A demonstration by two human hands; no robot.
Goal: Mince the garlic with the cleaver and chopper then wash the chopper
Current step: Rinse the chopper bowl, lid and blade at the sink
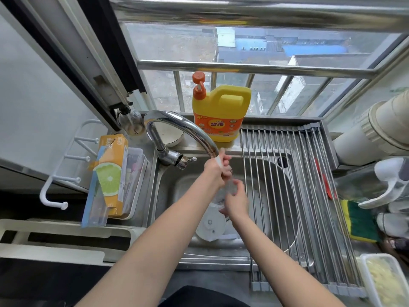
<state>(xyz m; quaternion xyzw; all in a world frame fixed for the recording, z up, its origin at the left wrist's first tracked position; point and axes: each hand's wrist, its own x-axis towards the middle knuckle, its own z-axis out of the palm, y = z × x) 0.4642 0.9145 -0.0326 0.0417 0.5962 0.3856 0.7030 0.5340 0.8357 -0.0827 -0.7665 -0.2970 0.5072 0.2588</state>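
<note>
- We see both hands over the stainless sink (168, 196), under the outlet of the curved chrome faucet (177, 125).
- The left hand (218, 166) is up at the faucet outlet, fingers curled round something small; we cannot tell what it grips, as it is blurred.
- The right hand (238, 199) is lower and just beside the left, its fingers curled round the clear chopper bowl (225, 191), which is held over the basin and looks blurred and wet.
- The white round chopper lid (210, 224) lies in the bottom of the sink, below the right hand and partly hidden by the forearms.
- A roll-up steel drying rack (287, 196) spans the right half of the sink.
- A yellow dish-soap jug (221, 111) with an orange pump stands on the ledge behind the sink, by the window bars.
- A white bowl (170, 134) sits behind the faucet's neck.
- On the left of the sink, an orange box with a lime picture (110, 173) leans in a clear plastic bin (137, 173).
- At the right edge, a yellow and green sponge (358, 220) lies near the rack.
- At the lower right corner, a clear container of minced garlic (385, 282) rests on the desk beside the rack.
</note>
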